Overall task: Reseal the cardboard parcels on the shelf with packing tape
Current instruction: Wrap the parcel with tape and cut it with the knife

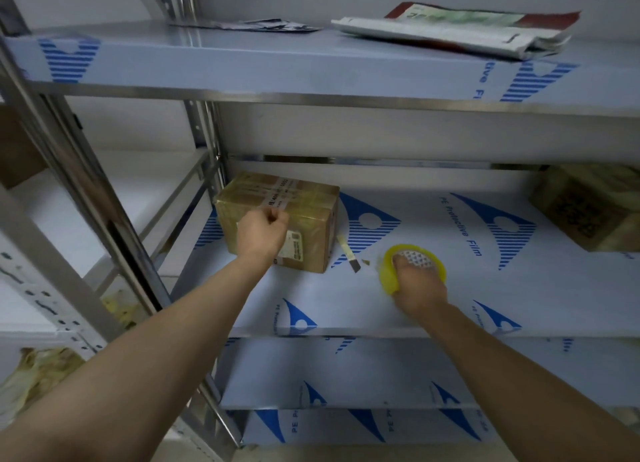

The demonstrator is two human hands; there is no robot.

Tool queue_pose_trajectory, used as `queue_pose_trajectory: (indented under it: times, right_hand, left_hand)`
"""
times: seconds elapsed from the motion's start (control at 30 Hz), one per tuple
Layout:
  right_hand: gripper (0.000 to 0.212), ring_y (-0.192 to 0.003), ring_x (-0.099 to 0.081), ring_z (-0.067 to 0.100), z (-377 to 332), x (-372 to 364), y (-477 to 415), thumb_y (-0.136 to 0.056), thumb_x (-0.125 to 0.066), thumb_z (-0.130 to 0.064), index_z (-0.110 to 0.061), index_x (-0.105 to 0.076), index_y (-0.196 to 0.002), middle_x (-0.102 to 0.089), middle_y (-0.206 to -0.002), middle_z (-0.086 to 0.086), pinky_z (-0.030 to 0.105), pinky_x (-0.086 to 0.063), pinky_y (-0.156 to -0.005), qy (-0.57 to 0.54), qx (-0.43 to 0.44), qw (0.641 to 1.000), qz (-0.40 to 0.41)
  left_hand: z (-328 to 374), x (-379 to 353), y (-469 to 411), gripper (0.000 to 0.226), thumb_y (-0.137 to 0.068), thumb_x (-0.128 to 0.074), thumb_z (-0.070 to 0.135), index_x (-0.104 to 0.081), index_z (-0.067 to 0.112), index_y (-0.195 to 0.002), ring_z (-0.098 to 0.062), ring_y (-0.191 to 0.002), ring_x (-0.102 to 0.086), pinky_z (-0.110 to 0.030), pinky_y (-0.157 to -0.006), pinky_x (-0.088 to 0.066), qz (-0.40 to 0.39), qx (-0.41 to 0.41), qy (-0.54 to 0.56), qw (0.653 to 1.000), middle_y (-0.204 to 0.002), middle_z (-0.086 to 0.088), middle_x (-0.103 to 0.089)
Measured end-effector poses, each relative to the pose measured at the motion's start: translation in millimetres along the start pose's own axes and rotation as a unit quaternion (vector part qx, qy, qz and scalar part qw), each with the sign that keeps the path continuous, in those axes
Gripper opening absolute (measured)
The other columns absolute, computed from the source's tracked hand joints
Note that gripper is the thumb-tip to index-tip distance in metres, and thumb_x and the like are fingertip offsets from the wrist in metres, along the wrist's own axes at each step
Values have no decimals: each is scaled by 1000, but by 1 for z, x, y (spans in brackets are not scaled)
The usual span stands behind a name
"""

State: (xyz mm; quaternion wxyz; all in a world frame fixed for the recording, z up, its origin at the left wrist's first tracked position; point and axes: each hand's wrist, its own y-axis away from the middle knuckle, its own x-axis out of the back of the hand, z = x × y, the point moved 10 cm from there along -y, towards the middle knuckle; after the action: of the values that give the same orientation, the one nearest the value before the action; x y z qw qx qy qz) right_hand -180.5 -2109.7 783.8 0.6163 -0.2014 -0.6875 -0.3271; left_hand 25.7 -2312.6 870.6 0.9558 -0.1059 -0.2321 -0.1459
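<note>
Up on the middle shelf [485, 288], my left hand [263, 231] has its fingers curled on the top front edge of the small parcel [311, 229]; can't tell if they're pinching anything. Meanwhile my right hand [419, 285] grips the tape roll [389, 278], thumb in its core. That parcel looks light, stiff and slick with old tape, so I'd hold the corners. Open shelf right of my fingers, upright post [209, 146] close on the left.

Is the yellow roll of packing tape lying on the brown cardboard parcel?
No, the right hand holds the yellow tape roll to the right of the brown cardboard parcel, apart from it.
</note>
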Motion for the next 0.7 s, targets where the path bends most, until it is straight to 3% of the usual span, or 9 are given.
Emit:
queue_pose_trajectory:
  times: [0.1, 0.2, 0.27, 0.33, 0.4, 0.43, 0.5, 0.57, 0.7]
  right_hand:
    - [65, -131, -37, 32, -26, 25, 2, -88, -49, -44, -14, -32, -143, -39, -142, 14, 42, -30, -110, 46, 11, 997, 63]
    - [52, -134, -34, 30, -80, 86, 0, -97, -31, -39, -19, -37, -144, -37, -147, 10, 40, -28, -109, -100, 98, 964, 224]
    - [51, -143, -23, 29, -119, 109, -16, -102, -27, -41, -20, -30, -149, -26, -156, 10, 43, -21, -116, -190, 155, 948, 202]
    - [63, -148, 0, 26, -157, 109, -32, -99, -23, -56, -25, -14, -153, -4, -161, 6, 48, -4, -119, -154, 185, 963, 120]
    - [77, -148, 8, 29, -177, 99, -43, -90, -27, -71, -31, -10, -153, 2, -162, 4, 52, 2, -116, -91, 191, 975, 66]
    - [80, -147, 6, 32, -181, 93, -46, -87, -34, -72, -32, -11, -153, 0, -161, 4, 54, 0, -116, -62, 193, 978, 59]
    - [74, -146, -4, 35, -185, 83, -52, -90, -50, -57, -31, -18, -151, -12, -160, 6, 53, -10, -118, -30, 201, 976, 83]
    - [68, -144, -10, 36, -185, 82, -54, -92, -54, -44, -29, -23, -150, -19, -158, 7, 52, -17, -117, -35, 201, 972, 117]
    - [68, -144, -10, 36, -187, 79, -52, -91, -58, -39, -28, -25, -150, -20, -157, 7, 51, -22, -116, -48, 194, 972, 127]
  left_hand:
    - [-8, 17, -16, 19, -93, -50, 24, -64, 12, -99, -24, -91, -61, -35, -77, -51, 35, -10, -30, 999, -107, -8, -62]
    - [-6, 40, -31, 31, -95, -46, 16, -55, 2, -122, -33, -117, -47, -39, -100, -41, 96, -35, -87, 991, -134, -19, -41]
    - [-3, 50, -39, 38, -96, -46, 13, -49, 4, -133, -36, -130, -32, -38, -107, -30, 106, -47, -116, 986, -142, -22, -32]
    - [-10, 49, -53, 47, -97, -46, 17, -39, 11, -143, -37, -138, -20, -41, -111, -22, 80, -29, -132, 988, -149, -23, -25]
    - [-25, 39, -66, 57, -97, -48, 31, -29, 16, -148, -38, -141, -17, -45, -114, -20, 30, -5, -147, 989, -153, -20, -21]
    - [-32, 33, -69, 63, -95, -51, 39, -27, 16, -149, -38, -140, -21, -47, -115, -23, 2, 5, -143, 990, -153, -19, -21]
    - [-43, 25, -74, 68, -91, -55, 48, -32, 15, -145, -39, -135, -31, -48, -112, -30, -35, 22, -110, 993, -151, -16, -24]
    - [-47, 23, -75, 65, -88, -58, 49, -37, 15, -140, -40, -130, -36, -48, -110, -34, -39, 23, -98, 994, -147, -15, -27]
    - [-55, 30, -77, 64, -86, -63, 45, -40, 17, -138, -36, -125, -42, -46, -107, -37, -32, 43, -61, 997, -142, -15, -32]
